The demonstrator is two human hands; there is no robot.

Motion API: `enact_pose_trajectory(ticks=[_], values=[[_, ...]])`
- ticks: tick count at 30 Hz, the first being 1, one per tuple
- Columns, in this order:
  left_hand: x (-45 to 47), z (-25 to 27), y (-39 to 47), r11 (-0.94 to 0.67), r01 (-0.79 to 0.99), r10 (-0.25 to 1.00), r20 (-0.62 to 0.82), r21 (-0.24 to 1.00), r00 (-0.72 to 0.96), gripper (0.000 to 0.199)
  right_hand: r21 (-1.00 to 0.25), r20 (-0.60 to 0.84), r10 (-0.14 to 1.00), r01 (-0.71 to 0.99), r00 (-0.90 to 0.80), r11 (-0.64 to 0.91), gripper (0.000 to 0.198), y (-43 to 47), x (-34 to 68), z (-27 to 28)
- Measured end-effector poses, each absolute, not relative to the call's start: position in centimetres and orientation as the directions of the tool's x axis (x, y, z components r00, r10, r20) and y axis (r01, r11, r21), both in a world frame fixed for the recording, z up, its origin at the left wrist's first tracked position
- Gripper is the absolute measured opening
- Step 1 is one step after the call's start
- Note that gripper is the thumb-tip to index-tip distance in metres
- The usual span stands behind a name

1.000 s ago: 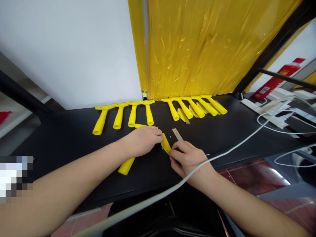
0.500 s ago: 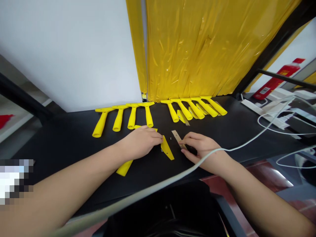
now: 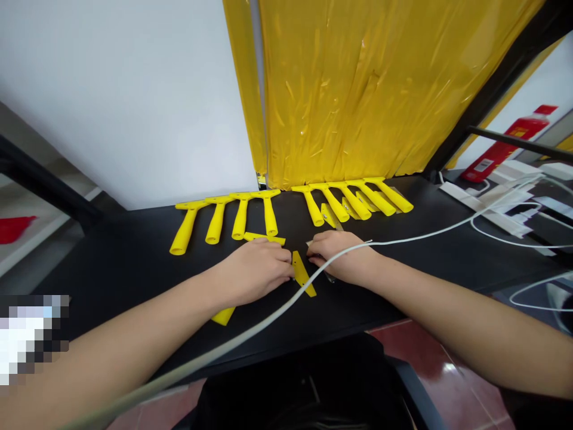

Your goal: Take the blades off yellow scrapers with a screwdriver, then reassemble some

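My left hand (image 3: 257,272) rests over a yellow T-shaped handle (image 3: 224,315), whose grip end and crosspiece show on either side. Its fingers are closed, tips pressed together beside a flat yellow plate (image 3: 304,275) with small holes; what they hold is hidden. To the right of the plate, my right hand (image 3: 340,254) has its fingertips pinched together low at the table. Whether something small is between them I cannot make out. A thin metal blade (image 3: 330,278) lies mostly hidden under this hand.
Several yellow T-shaped handles stand in two rows, left (image 3: 215,221) and right (image 3: 338,202), along the back of the black table (image 3: 134,286). Yellow plates with blades lie among the right row. A white cable (image 3: 268,319) crosses before my hands. A red bottle (image 3: 510,143) stands right.
My right hand has moved left and away from the blade's far end, to where a small screw lay. Its fingers have closed together. My left hand has stayed nearly in place.
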State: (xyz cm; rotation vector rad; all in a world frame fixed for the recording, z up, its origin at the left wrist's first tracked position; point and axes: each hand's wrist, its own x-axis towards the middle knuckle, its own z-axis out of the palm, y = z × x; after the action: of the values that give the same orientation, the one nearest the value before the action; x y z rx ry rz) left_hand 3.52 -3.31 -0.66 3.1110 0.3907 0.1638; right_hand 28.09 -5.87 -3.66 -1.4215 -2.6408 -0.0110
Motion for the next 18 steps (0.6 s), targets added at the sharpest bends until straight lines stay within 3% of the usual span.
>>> enact_pose_trajectory(ticks=[4, 11, 14, 18], values=[[3.7, -1.3, -3.5, -0.977, 0.209, 0.203, 0.115, -0.045, 0.972, 0.02, -0.088, 0.141, 0.813, 0.811, -0.565, 0.579, 0.008, -5.5, 28.3, -3.1], [3.3, -2.4, -3.2, -0.974, 0.217, 0.206, 0.151, -0.059, 0.967, 0.018, -0.435, 0.171, 0.64, 0.526, -0.749, 0.731, 0.004, -5.5, 28.3, -2.2], [3.5, -2.3, -3.5, -0.953, 0.295, 0.286, 0.119, -0.066, 0.951, 0.021, -0.472, 0.164, 0.633, 0.503, -0.757, 0.724, 0.005, -5.1, 28.5, -2.2], [4.2, -1.9, -4.0, -0.907, 0.419, 0.417, 0.048, -0.046, 0.908, 0.027, -0.475, 0.164, 0.706, 0.572, -0.689, 0.669, 0.007, -4.8, 29.9, -2.3]])
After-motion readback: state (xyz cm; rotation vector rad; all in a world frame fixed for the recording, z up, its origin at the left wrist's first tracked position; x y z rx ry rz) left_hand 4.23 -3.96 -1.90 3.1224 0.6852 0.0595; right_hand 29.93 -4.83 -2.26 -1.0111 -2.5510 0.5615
